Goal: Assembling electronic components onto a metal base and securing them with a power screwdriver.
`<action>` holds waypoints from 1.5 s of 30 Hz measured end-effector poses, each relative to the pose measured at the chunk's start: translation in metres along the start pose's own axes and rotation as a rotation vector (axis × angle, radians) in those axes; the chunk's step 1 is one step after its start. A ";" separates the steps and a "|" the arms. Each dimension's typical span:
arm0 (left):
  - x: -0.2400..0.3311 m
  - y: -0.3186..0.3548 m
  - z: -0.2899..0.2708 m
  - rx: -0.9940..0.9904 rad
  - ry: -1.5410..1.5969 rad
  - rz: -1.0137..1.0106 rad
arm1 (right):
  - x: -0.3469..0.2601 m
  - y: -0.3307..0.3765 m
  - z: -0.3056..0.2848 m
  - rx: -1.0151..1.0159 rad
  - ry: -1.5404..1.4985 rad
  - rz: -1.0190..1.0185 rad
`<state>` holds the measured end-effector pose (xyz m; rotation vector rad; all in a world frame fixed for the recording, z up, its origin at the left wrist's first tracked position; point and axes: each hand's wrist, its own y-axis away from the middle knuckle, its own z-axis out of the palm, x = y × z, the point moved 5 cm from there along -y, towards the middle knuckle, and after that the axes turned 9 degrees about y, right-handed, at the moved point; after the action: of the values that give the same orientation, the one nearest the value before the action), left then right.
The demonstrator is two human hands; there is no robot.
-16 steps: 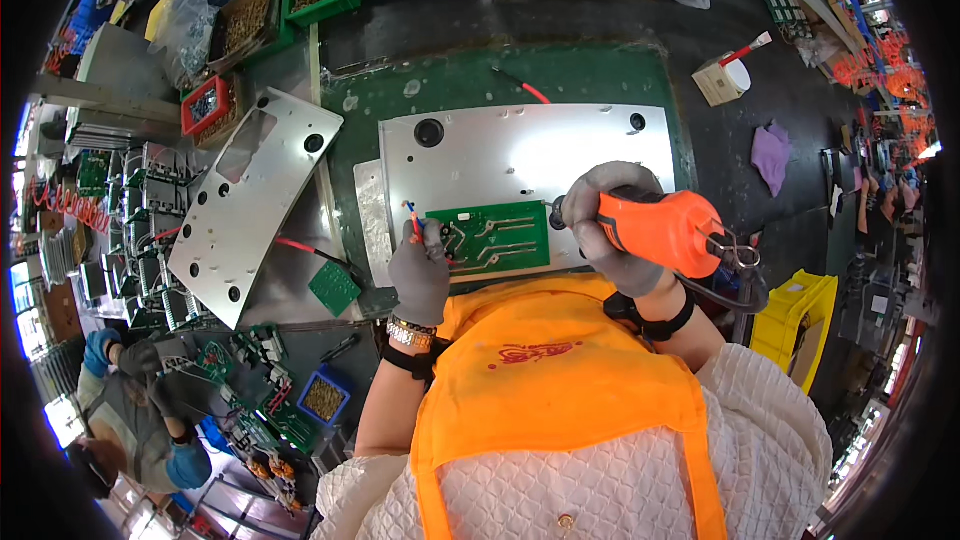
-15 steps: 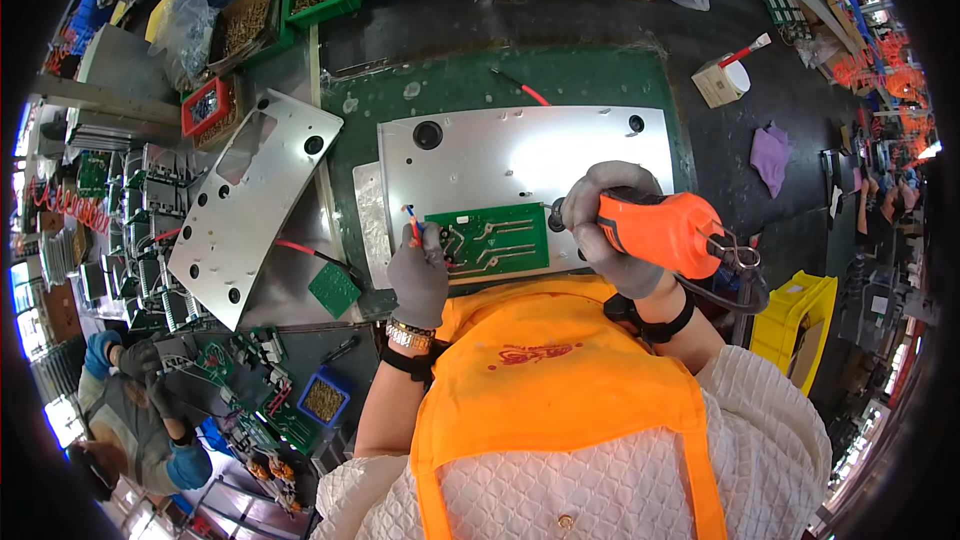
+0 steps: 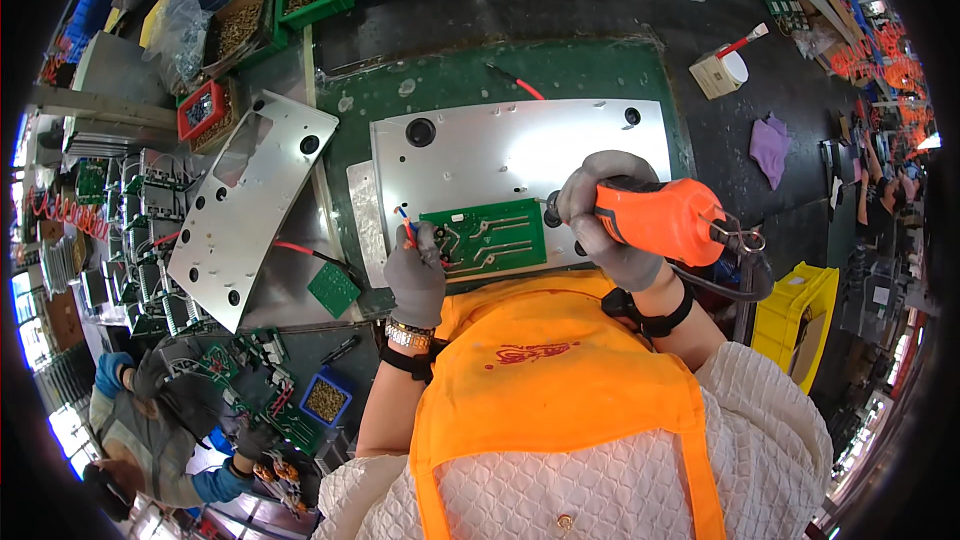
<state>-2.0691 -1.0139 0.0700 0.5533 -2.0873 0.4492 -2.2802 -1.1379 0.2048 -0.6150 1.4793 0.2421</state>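
Note:
My gloved right hand (image 3: 598, 210) is wrapped round an orange electric screwdriver (image 3: 665, 220), which lies nearly level with its dark nose pointing left. That nose is close to the right edge of a green circuit board (image 3: 510, 238). The board lies on a silver metal panel (image 3: 480, 145) with round black-rimmed holes and small studs. At the board's left end, my gloved left hand (image 3: 416, 275) is closed on thin red and blue wires (image 3: 406, 224), which stick up past its fingertips. The screwdriver's tip is too small to make out.
A second metal panel (image 3: 250, 195) lies slanted at left, with a small green board (image 3: 333, 289) below it. A blue tray of small parts (image 3: 325, 398) and a co-worker (image 3: 150, 425) are at lower left. A yellow crate (image 3: 795, 325) stands at right, a brush cup (image 3: 718, 74) farther back.
The view has shifted slightly. Both my hands, the screwdriver and the board keep nearly the same places relative to each other. The co-worker's hands have moved apart at lower left.

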 end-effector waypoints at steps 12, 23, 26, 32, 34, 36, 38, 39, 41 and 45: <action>0.004 0.006 -0.001 0.067 0.060 -0.062 | -0.004 -0.002 0.003 0.008 0.088 0.032; -0.002 0.008 0.005 0.027 -0.012 -0.037 | -0.008 -0.004 0.002 -0.034 0.088 -0.025; -0.001 0.009 0.004 0.062 -0.011 0.014 | -0.008 -0.005 0.001 -0.023 0.047 0.001; -0.003 0.008 0.006 0.058 -0.032 0.023 | -0.010 -0.005 0.002 -0.054 0.100 -0.009; -0.003 0.008 0.006 0.065 -0.043 0.023 | -0.009 -0.005 0.001 -0.053 0.099 -0.008; -0.003 0.009 0.006 0.068 -0.040 0.006 | -0.009 -0.005 0.001 -0.065 0.101 -0.017; -0.004 0.009 0.007 0.058 -0.016 -0.037 | -0.009 -0.004 0.001 -0.035 0.063 -0.007; -0.003 0.009 0.007 0.061 -0.030 -0.016 | -0.009 -0.004 0.001 -0.033 0.064 -0.005; -0.002 0.008 0.007 0.066 -0.026 -0.027 | -0.010 -0.004 0.003 -0.029 0.097 -0.014; 0.003 0.006 0.006 0.084 -0.099 0.063 | -0.011 -0.004 0.002 0.013 0.103 0.024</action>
<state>-2.0782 -1.0130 0.0691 0.5708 -2.1934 0.5583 -2.2778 -1.1383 0.2160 -0.6066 1.5870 0.2219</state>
